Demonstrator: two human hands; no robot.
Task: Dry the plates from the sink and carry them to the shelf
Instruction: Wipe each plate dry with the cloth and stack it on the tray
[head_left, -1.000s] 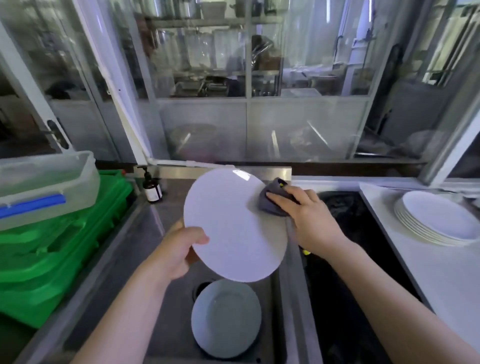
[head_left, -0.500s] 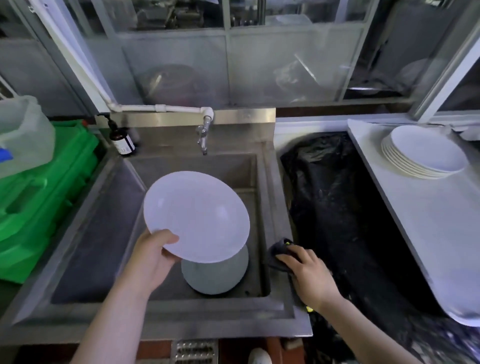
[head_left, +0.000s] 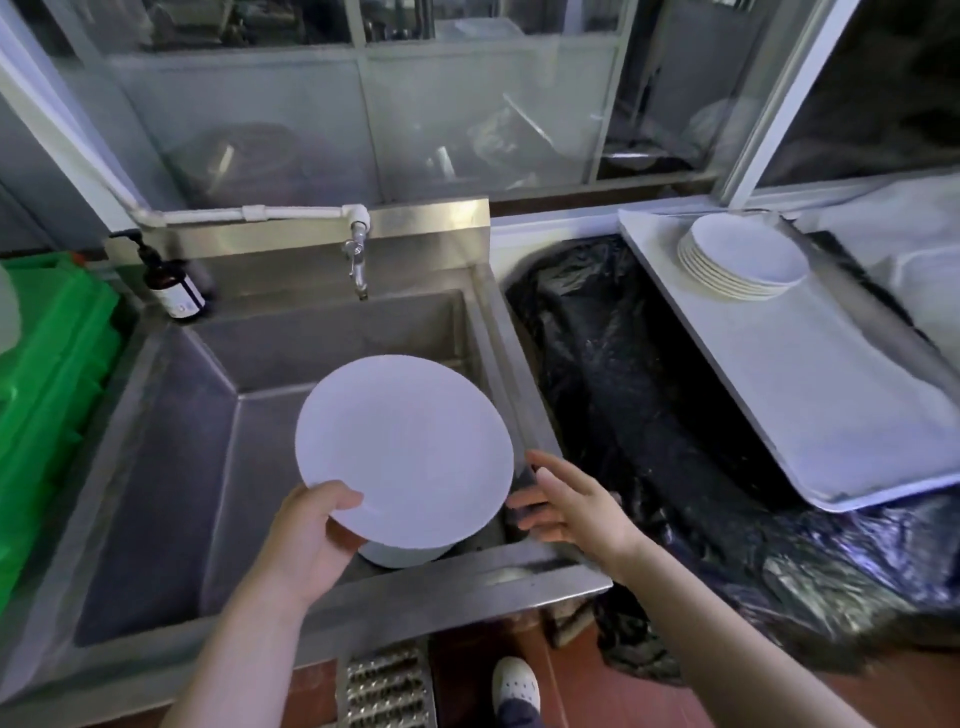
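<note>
Left hand (head_left: 306, 535) pinches plate (head_left: 405, 452) by its lower-left rim, frame centre over sink (head_left: 171, 457), tilted, probably for handover. Right hand (head_left: 566, 506) empty, fingers spread, reaching for the plate's right edge. Another plate (head_left: 400, 555) below. Dried stack (head_left: 743, 257) upper right.

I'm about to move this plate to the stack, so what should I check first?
1. Left hand grips plate at its near rim: ok.
2. Right hand free to take the plate: ok, fingers open, holding nothing.
3. Plate fully dry: cannot tell.
4. Stack on the tray sits even, with room on top: ok.
5. Cloth parked safely: cannot tell, only a dark patch shows at the sink edge.
6. More plates left in the sink: ok, one shows under the held plate.
</note>
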